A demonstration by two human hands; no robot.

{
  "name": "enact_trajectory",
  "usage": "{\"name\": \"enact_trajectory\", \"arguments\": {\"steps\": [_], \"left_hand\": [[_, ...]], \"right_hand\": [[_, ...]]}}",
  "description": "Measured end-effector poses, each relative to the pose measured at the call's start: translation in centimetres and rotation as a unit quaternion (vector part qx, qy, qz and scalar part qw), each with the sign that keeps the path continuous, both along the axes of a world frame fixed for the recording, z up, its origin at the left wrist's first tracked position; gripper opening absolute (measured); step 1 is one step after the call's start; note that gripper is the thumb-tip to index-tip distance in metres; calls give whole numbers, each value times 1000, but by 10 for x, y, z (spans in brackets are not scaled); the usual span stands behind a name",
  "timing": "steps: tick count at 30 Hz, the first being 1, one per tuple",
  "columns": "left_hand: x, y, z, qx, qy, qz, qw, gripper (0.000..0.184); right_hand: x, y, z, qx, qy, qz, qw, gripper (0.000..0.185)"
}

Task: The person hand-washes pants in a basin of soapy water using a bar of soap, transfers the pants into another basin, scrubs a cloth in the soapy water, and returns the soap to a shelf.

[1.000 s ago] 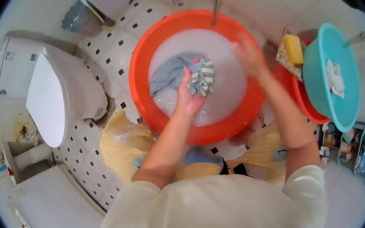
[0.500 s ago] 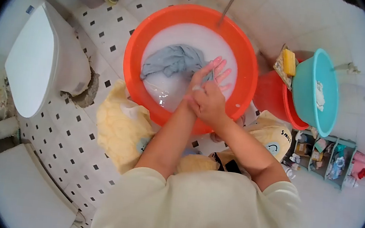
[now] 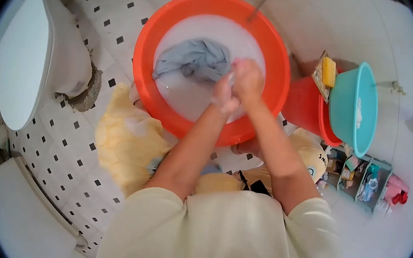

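Over the orange basin [image 3: 149, 30] of cloudy, soapy water, my two hands are pressed close together. My left hand [image 3: 225, 93] is curled closed, with white suds around its wrist. Against it, my right hand [image 3: 248, 81] is also closed, its fingers blurred by motion. A pale bit shows between them, too smeared to identify. Just left of my hands, a bunched grey-blue cloth [image 3: 193, 59] lies partly out of the water.
At right, a turquoise basin [image 3: 345, 106] leans in a red bucket [image 3: 304, 106], beside a yellow soap bar [image 3: 328, 72]. A toilet [image 3: 22, 59] stands at left. A small shelf [image 3: 362, 178] holds several items. A thin hose [image 3: 264, 3] hangs by the basin's far rim.
My right hand has moved from my left wrist up to the left hand's fingers. My left hand, spread open before, has curled closed. The view has shifted slightly.
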State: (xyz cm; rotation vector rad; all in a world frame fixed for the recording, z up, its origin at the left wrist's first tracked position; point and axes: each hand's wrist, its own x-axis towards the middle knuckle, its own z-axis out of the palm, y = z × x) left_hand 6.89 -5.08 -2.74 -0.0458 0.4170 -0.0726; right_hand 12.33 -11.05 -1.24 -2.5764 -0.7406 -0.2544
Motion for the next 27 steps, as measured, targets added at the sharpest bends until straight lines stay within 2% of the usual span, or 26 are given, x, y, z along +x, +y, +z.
{"name": "enact_trajectory", "arguments": {"steps": [1, 3, 4, 5, 6, 8, 9, 10, 11, 12, 13, 14, 16, 17, 18, 20, 21, 23, 24, 25, 26, 27], "left_hand": [[2, -2, 1, 28, 5, 18, 999, 35], [5, -4, 7, 79, 11, 63, 995, 34], [7, -3, 9, 64, 25, 73, 995, 32], [10, 1, 10, 49, 39, 84, 994, 31], [11, 7, 10, 35, 54, 97, 993, 31], [6, 30, 15, 174, 70, 59, 980, 28], [-1, 37, 12, 238, 84, 33, 967, 26], [-2, 35, -16, 143, 4, 8, 990, 25], [8, 31, -59, 48, -80, -14, 995, 25], [0, 25, -25, 21, -2, -29, 999, 23], [-7, 20, 13, -9, 79, -39, 996, 22], [-4, 9, 5, 11, 90, -9, 996, 22], [18, 6, -12, 64, 93, 51, 992, 24], [10, 13, 5, 30, 78, 73, 994, 26], [8, 18, 8, -5, 66, 68, 995, 25], [12, 32, 12, -68, 33, 58, 995, 24], [12, 36, 14, -53, 45, 73, 995, 24], [9, 38, 16, -25, 78, 105, 991, 26], [8, 37, 8, 2, 55, 91, 994, 26], [9, 35, 0, 30, 30, 74, 996, 27], [10, 33, -8, 60, 3, 55, 997, 27], [9, 33, -1, 39, 18, 54, 998, 25]], "right_hand": [[27, -1, 4, 43, -12, -18, 999, 31], [46, -3, 7, 128, 141, -106, 976, 34], [50, -6, 7, 166, 219, -148, 950, 36], [50, -11, 2, 287, 278, -111, 910, 27], [41, -9, 9, 279, 203, -36, 938, 22], [4, -6, 34, 250, 57, 114, 960, 13], [-24, 2, 53, 230, 72, 185, 953, 10], [-54, 11, 65, 211, 86, 250, 941, 8], [-60, 11, 61, 158, 71, 198, 965, 13], [-65, 12, 57, 102, 58, 148, 982, 19], [-45, 14, 44, 73, 67, 46, 994, 24], [-26, 16, 33, 45, 73, -54, 995, 29], [19, 17, 27, 103, 232, -83, 964, 34], [36, 9, 25, 121, 313, -91, 938, 37], [47, -10, 16, 208, 376, -95, 898, 35], [70, -38, 2, 378, 480, -91, 786, 42], [62, -36, 19, 388, 458, -68, 797, 45], [20, -31, 70, 403, 418, -24, 814, 65], [0, -29, 75, 274, 330, 52, 902, 71], [-19, -24, 77, 136, 229, 126, 956, 77], [-29, -20, 78, -7, 117, 194, 974, 85], [-30, -20, 71, 53, 121, 180, 975, 81]]}}
